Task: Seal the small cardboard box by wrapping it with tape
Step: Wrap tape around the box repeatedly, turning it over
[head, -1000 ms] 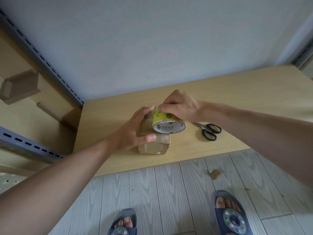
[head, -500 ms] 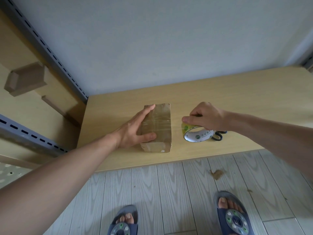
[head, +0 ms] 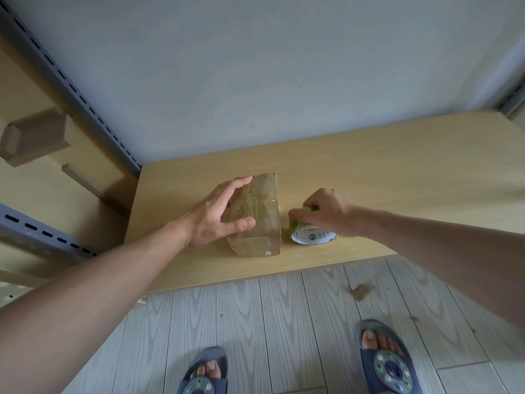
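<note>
Moved off small cardboard box (head: 262, 223) onto tabletop (head: 397, 172) just to its right: tape roll (head: 312, 237), gripped by right hand (head: 324, 207); left hand (head: 216, 214) flat, fingers straight, on box top; risk: box skidding or tape creasing under uneven pull.

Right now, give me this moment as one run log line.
left hand: rests flat on cardboard box | right hand: grips tape roll on table, right of box | box: top already taped
</note>
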Motion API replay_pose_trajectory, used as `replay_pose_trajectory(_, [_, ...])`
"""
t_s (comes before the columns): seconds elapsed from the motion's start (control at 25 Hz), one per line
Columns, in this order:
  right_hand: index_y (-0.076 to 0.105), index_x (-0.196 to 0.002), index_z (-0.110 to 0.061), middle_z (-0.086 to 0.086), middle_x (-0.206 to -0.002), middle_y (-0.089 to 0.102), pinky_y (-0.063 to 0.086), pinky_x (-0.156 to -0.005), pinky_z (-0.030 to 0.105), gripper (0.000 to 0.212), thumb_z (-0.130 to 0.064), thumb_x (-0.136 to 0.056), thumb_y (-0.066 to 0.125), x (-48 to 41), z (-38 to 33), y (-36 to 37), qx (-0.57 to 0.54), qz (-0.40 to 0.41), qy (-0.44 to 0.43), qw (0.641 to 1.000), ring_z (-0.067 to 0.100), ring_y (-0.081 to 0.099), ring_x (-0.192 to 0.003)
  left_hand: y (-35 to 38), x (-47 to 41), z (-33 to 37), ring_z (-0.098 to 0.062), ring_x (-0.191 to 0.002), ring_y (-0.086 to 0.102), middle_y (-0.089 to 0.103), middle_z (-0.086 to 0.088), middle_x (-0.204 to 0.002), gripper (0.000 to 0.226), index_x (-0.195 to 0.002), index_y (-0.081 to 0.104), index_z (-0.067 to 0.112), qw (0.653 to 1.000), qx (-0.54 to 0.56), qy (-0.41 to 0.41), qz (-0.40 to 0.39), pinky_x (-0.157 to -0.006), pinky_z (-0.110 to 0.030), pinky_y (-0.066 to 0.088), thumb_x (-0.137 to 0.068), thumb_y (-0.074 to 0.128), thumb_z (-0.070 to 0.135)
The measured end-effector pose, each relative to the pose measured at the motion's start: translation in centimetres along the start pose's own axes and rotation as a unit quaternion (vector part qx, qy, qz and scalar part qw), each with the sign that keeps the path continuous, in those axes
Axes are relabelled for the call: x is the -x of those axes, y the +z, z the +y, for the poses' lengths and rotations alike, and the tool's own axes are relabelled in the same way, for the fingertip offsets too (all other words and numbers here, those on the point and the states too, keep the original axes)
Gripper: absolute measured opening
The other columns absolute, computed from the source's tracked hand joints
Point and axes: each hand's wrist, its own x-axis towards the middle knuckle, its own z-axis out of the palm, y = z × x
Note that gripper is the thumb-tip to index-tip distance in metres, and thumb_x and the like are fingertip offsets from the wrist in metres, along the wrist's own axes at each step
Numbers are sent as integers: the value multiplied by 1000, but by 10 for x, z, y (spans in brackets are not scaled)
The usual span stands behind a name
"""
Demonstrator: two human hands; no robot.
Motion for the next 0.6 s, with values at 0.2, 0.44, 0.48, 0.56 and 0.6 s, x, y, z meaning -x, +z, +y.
replay_pose_trajectory(0.2, [39,-50,-19,-5,-47,36,23,-47,27,53,-43,-89,65,-1,-8,3,-2,-3,15,1000,15,33,-46,16,-20,72,-35,-136,41,14,-7,-157,150,-152,15,14,973,-191,-126,34,-107,-50,44,-37,59,101])
replay_pose_trajectory(0.44, [53,-56,-15,0,-54,48,30,-47,25,47,-46,-88,69,-3,-11,-2,-3,-13,6,1000,16,43,-50,37,-27,58,-37,-134,26,26,-16,-137,136,-150,-13,57,936,-335,-80,73,-112,-73,10,-42,60,96])
replay_pose_trajectory(0.48, [49,-54,-15,-1,-52,43,28,-48,26,50,-46,-88,69,-3,-11,-5,-5,-11,-2,1000,16,39,-49,36,-25,52,-37,-130,30,30,-17,-133,130,-151,-6,57,935,-335,-46,105,-113,-67,15,-44,53,100])
replay_pose_trajectory(0.56, [38,-51,-16,-3,-51,30,23,-50,29,58,-47,-89,69,-4,-12,-9,-16,-2,-41,999,16,30,-49,35,-18,36,-37,-126,35,32,-15,-131,119,-152,11,56,950,-274,11,147,-111,-56,29,-49,52,100])
replay_pose_trajectory(0.6, [34,-51,-17,-3,-52,27,22,-50,29,60,-49,-90,67,-5,-12,-10,-26,2,-66,997,15,27,-49,34,-13,26,-36,-127,36,31,-14,-133,115,-151,18,54,960,-228,32,158,-110,-53,33,-52,55,97])
